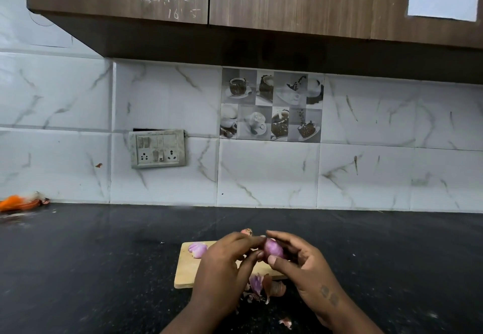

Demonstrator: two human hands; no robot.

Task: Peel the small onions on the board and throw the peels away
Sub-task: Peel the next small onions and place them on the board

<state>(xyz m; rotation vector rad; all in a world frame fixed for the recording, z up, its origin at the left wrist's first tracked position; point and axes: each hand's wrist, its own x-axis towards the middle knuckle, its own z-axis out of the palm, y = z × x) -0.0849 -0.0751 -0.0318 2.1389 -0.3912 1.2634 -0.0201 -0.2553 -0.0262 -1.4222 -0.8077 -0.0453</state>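
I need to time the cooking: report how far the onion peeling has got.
Done: one peeled onion lies on the board, with loose peels by its near edge. In hand: right hand and left hand grip a purple onion. Left: a brown-skinned onion behind, apparently unpeeled, and binning the peels.

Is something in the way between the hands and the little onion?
No, nothing visible. The right hand holds the onion and the left hand pinches it. The peels lie by the wooden board; where they get thrown is not in view.
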